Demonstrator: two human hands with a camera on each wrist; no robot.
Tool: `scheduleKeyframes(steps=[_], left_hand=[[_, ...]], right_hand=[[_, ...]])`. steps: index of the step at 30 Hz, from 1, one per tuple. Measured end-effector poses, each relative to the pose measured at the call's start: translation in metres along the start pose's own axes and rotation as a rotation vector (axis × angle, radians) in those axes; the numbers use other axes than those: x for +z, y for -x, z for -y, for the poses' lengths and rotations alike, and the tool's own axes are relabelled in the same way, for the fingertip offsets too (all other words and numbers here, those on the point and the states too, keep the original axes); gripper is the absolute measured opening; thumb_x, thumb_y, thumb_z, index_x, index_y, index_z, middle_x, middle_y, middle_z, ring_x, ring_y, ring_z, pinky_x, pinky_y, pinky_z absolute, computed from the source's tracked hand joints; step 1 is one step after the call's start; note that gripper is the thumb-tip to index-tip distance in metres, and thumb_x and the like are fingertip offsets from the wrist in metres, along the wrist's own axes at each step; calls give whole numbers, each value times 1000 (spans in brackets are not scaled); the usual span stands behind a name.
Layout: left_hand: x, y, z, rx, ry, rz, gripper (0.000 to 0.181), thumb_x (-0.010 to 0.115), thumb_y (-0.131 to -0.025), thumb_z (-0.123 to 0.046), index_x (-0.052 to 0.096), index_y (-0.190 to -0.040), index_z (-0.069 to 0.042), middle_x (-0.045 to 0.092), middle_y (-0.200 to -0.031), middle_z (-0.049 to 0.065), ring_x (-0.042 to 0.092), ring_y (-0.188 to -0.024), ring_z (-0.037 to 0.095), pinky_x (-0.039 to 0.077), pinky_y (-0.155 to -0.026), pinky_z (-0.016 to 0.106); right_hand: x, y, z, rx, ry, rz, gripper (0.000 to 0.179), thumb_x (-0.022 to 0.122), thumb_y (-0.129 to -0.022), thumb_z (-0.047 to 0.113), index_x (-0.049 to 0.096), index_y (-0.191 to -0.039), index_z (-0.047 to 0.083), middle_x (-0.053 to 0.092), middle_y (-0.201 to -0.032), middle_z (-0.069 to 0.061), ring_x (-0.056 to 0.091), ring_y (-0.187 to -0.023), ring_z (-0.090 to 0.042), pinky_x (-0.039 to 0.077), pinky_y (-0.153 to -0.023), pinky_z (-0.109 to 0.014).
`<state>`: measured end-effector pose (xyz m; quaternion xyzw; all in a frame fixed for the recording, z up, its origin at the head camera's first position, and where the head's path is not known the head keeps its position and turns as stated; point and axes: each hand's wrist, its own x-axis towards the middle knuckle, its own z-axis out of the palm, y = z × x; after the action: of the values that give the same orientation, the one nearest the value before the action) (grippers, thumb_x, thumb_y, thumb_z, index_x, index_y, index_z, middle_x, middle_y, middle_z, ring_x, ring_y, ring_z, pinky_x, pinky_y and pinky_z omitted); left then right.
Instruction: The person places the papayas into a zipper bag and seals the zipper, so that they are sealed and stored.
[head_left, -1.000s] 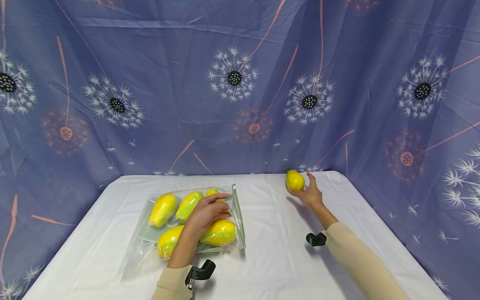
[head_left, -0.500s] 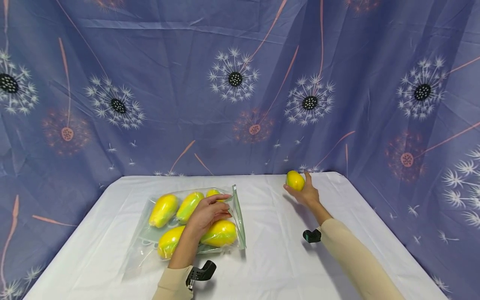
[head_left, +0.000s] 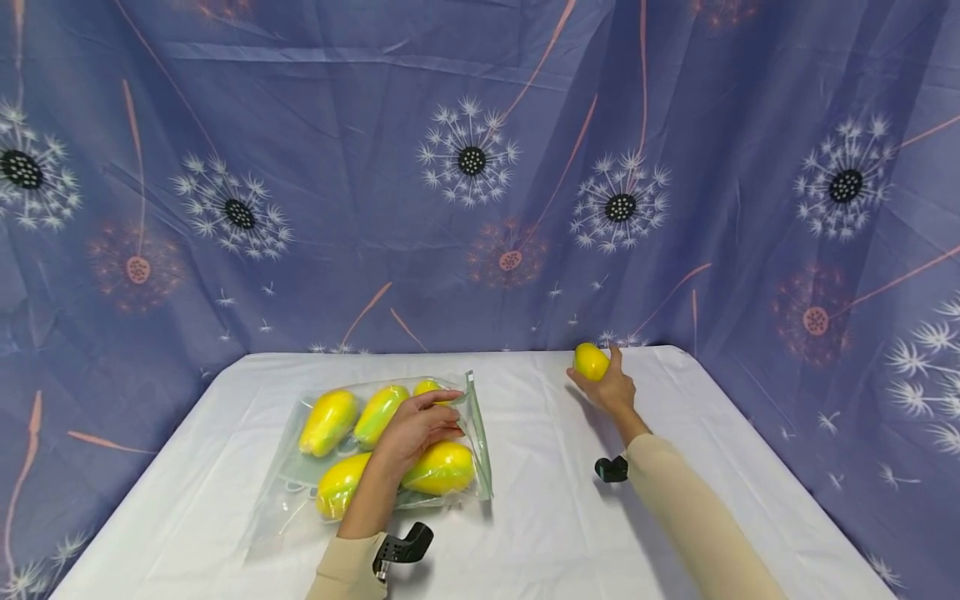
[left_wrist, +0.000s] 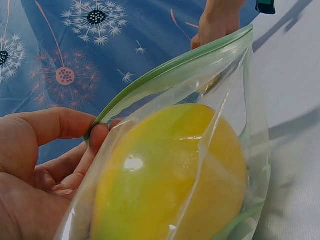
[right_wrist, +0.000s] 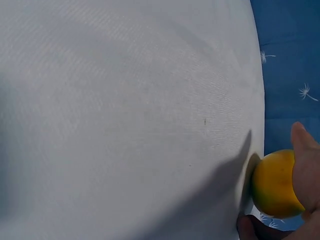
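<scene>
On the left of the table lies a clear zip bag (head_left: 480, 433) with a green zip edge, its mouth to the right. Several yellow-green papayas (head_left: 327, 422) are inside it. My left hand (head_left: 416, 425) reaches over the bag; in the left wrist view its thumb and index finger pinch the green rim, lifting the mouth beside one papaya (left_wrist: 170, 175). At the back edge of the table sits another papaya (head_left: 591, 360). My right hand (head_left: 611, 389) is around its near side with thumb and fingers spread; the right wrist view shows the thumb apart from the fruit (right_wrist: 275, 185).
A white cloth (head_left: 540, 500) covers the table. A blue curtain (head_left: 360, 208) with dandelion prints hangs behind it and along both sides. Black wrist cameras (head_left: 405, 544) are worn at both sleeves.
My right hand and forearm have shifted slightly to the left around the lone papaya, which stays at the back edge. The left hand and the bag keep their place.
</scene>
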<state>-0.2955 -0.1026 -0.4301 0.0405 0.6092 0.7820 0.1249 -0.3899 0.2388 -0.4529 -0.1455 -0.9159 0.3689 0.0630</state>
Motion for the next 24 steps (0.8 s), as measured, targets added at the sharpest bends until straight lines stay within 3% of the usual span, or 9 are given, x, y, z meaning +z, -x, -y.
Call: scheduleKeyframes(steps=[12,24], left_hand=[[0,1,-1,-5,-20,13,46,60,-96,2,54,-140,7,64,-84,5,71,-75,19,63,-80,31],[0,-1,0,-17,-27,-6,44,58,-97,2,54,-140,6,63,-84,4,70,-74,18,63,-78,30]], right_hand=[[2,3,3,7,7,-3,102,69,-90,50,5,-162,18,42,-145,-36,37,-134,-56,36,-113,-63],[2,1,2,16,7,-6,89,66,-92,48,15,-158,17,47,-140,-33,41,-132,-52,37,-110,-61]])
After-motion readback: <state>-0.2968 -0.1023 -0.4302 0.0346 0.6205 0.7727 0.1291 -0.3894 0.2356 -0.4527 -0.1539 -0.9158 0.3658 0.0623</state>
